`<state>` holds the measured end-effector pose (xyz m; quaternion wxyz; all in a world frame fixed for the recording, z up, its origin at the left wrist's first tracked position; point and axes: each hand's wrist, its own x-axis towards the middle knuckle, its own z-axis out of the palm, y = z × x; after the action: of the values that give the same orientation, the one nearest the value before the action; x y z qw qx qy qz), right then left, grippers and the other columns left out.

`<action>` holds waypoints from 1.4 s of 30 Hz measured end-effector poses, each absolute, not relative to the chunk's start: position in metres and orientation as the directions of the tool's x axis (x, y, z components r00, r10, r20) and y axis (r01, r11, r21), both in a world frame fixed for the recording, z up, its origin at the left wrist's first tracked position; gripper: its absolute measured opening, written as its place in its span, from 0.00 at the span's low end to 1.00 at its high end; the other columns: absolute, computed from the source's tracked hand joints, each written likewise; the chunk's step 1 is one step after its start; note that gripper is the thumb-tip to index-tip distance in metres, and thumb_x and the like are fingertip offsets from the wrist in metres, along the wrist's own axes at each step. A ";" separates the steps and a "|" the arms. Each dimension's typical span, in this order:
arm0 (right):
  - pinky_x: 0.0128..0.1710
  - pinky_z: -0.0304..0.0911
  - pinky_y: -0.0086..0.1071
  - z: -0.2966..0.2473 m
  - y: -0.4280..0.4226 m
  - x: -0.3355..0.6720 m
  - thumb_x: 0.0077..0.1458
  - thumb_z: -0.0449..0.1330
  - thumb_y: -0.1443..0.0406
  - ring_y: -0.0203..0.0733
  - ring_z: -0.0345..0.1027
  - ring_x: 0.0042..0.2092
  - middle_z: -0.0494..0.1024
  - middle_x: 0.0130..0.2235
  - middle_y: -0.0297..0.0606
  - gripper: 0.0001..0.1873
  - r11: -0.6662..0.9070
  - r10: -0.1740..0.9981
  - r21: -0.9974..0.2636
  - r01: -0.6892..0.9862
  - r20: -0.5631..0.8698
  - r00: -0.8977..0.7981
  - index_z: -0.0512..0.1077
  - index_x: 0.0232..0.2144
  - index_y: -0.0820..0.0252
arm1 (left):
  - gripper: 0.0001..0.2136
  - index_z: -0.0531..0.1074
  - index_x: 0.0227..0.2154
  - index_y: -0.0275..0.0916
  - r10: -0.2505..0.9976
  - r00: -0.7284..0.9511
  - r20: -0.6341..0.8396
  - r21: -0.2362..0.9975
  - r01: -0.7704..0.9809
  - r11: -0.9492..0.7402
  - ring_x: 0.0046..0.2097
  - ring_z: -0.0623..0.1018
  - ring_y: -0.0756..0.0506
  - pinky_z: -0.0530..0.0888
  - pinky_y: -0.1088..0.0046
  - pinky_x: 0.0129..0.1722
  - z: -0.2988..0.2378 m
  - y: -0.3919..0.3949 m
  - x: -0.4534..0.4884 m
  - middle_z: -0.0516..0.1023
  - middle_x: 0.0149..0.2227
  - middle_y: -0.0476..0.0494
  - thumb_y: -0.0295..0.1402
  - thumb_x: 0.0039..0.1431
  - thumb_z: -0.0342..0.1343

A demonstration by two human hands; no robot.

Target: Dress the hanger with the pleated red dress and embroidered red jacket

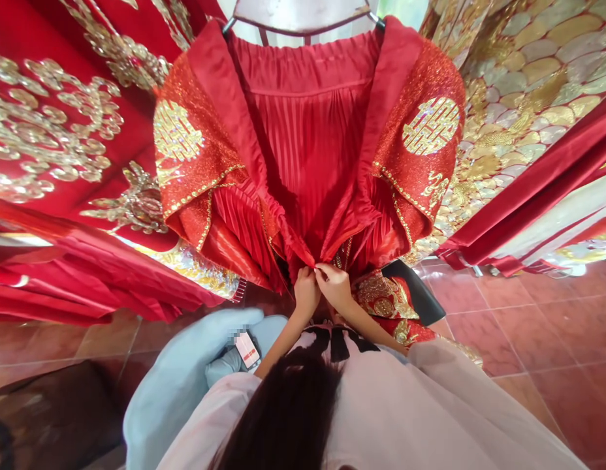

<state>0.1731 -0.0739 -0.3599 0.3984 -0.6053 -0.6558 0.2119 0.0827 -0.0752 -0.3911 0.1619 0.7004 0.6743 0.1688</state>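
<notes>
A red embroidered garment (307, 143) hangs in front of me, with a gathered upper band, a pleated inside and round gold emblems on its glittery sides. My left hand (306, 292) is closed at the lower middle, where the two red edges come together. Right beside it, nearly touching, my right hand (334, 285) pinches the edge between thumb and fingers. Anything small between the fingertips is hidden. Overhead, a dark hanger (303, 31) carries the garment at its two upper corners.
Red cloth with crystal beading (53, 124) hangs at left, gold scale-patterned cloth (538, 78) at right. A light blue cushioned seat (160, 372) bears a small white-and-red box (247, 349). Gold-patterned red fabric (386, 297) lies beyond my right arm. A dark brown item (53, 411) sits lower left.
</notes>
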 end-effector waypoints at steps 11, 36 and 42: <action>0.31 0.69 0.31 -0.366 -0.069 0.162 0.47 0.57 0.62 0.37 0.71 0.27 0.76 0.24 0.36 0.08 -0.018 0.964 -0.989 0.144 0.021 0.264 0.71 0.23 0.61 | 0.09 0.76 0.34 0.34 0.998 0.057 0.014 0.428 0.902 -0.058 0.44 0.72 0.42 0.71 0.71 0.40 -0.386 -0.070 0.078 0.73 0.39 0.38 0.24 0.61 0.49; 0.14 0.49 0.19 -0.293 -0.042 0.139 0.35 0.54 0.67 0.27 0.55 0.15 0.66 0.16 0.20 0.16 -0.015 0.913 -0.863 -0.506 -0.218 0.346 0.50 0.27 0.55 | 0.10 0.76 0.36 0.32 0.997 0.081 -0.019 0.348 0.935 -0.070 0.39 0.76 0.44 0.70 0.74 0.36 -0.378 -0.066 0.083 0.75 0.34 0.37 0.25 0.62 0.48; 0.16 0.53 0.20 -0.265 -0.035 0.134 0.39 0.54 0.68 0.26 0.56 0.15 0.68 0.17 0.20 0.15 0.142 0.941 -0.882 -0.449 -0.020 0.337 0.50 0.28 0.55 | 0.10 0.76 0.31 0.35 0.997 0.076 0.021 0.351 0.933 -0.078 0.41 0.75 0.41 0.69 0.72 0.38 -0.351 -0.052 0.070 0.77 0.34 0.37 0.31 0.61 0.51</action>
<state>0.1336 -0.0352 -0.2645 0.6982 -0.4257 -0.2893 0.4976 0.0697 -0.0518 -0.3505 0.1239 0.7229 0.6675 0.1286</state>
